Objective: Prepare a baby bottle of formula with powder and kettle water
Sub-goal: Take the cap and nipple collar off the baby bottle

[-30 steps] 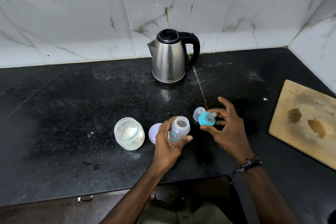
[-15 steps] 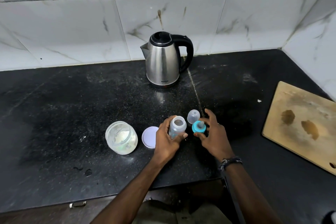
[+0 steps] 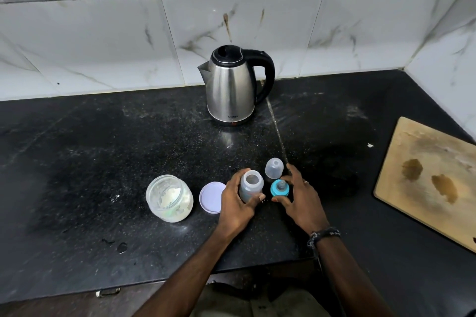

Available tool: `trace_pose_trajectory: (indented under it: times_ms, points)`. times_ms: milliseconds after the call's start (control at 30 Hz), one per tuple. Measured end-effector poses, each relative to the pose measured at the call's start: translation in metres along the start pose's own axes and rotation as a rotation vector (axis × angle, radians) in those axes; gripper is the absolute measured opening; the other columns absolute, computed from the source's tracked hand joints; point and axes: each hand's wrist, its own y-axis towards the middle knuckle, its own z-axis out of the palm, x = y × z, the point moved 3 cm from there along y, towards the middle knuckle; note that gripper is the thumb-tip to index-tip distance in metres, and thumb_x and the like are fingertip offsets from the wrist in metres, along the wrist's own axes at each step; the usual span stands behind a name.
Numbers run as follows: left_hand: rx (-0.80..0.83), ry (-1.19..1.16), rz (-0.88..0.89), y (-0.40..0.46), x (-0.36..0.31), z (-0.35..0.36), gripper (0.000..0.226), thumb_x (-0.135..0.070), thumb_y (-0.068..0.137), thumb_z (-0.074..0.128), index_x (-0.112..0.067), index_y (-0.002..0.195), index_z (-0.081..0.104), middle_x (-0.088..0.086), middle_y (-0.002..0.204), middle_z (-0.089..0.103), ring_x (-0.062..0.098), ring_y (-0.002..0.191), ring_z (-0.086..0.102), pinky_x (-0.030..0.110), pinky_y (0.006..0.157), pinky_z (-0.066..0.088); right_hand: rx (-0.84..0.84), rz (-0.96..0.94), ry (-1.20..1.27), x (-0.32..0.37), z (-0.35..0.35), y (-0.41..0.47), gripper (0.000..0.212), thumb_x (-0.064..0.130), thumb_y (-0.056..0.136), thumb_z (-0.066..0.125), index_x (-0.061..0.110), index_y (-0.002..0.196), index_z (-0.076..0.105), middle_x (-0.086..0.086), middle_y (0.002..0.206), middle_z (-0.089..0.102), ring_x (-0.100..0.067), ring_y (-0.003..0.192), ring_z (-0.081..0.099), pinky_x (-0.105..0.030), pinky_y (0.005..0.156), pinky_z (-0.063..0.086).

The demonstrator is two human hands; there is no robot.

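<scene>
Open jar [image 3: 169,197] part-full of powder, left hand [image 3: 237,203] clasping uncapped bottle [image 3: 251,186], right hand [image 3: 300,197] fingers spread round teal teat [image 3: 280,187], grip unclear, black worktop [image 3: 103,149]

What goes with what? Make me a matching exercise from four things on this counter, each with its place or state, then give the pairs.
Things:
1. kettle
2. baby bottle
3. powder jar
4. blue teat ring

Places or states:
A. open, lid lying just to its right
B. at the back, by the tiled wall
C. on the counter at the right hand's fingers
D. upright, uncapped, gripped by the left hand

Pairs: 1-B, 2-D, 3-A, 4-C
</scene>
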Motion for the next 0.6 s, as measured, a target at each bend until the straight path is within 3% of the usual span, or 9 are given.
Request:
trace_pose_trajectory:
  times_ms: [167, 300, 467, 600]
  points:
    - [0.017, 0.012, -0.011, 0.000, 0.000, 0.000, 0.074, -0.023, 0.069, 0.086, -0.022, 0.135, 0.054, -0.009, 0.131, 0.065, -0.005, 0.122, 0.059, 0.013, 0.104, 0.043, 0.005, -0.008, -0.001, -0.002, 0.000, 0.001, 0.099, 0.028, 0.079, 0.083, 0.020, 0.156, 0.022, 0.003, 0.135, 0.063, -0.024, 0.122, 0.056, -0.040, 0.101, 0.047]
    - [0.034, 0.018, -0.010, 0.000, 0.000, -0.002, 0.091, -0.020, 0.067, 0.094, -0.013, 0.146, 0.049, -0.004, 0.140, 0.060, 0.002, 0.129, 0.055, 0.013, 0.109, 0.039, -0.009, -0.020, -0.008, -0.002, -0.001, -0.001, 0.102, 0.029, 0.076, 0.085, 0.020, 0.156, 0.022, -0.001, 0.136, 0.061, -0.026, 0.124, 0.054, -0.040, 0.102, 0.047]
    - [0.036, 0.008, -0.002, -0.003, -0.008, -0.005, 0.108, -0.041, 0.061, 0.092, -0.024, 0.152, 0.038, -0.006, 0.143, 0.057, 0.002, 0.135, 0.052, 0.018, 0.112, 0.038, -0.056, -0.063, -0.013, 0.001, -0.008, -0.006, 0.101, 0.035, 0.074, 0.086, 0.020, 0.155, 0.027, -0.004, 0.141, 0.057, -0.026, 0.130, 0.050, -0.042, 0.107, 0.044]
    - [0.022, -0.007, 0.026, -0.008, -0.015, -0.009, 0.117, -0.052, 0.060, 0.090, -0.021, 0.157, 0.032, -0.002, 0.148, 0.054, 0.007, 0.140, 0.049, 0.026, 0.116, 0.038, -0.169, -0.176, -0.078, 0.003, -0.017, -0.014, 0.091, 0.048, 0.075, 0.080, 0.015, 0.149, 0.038, -0.007, 0.145, 0.053, -0.027, 0.131, 0.049, -0.042, 0.109, 0.041]
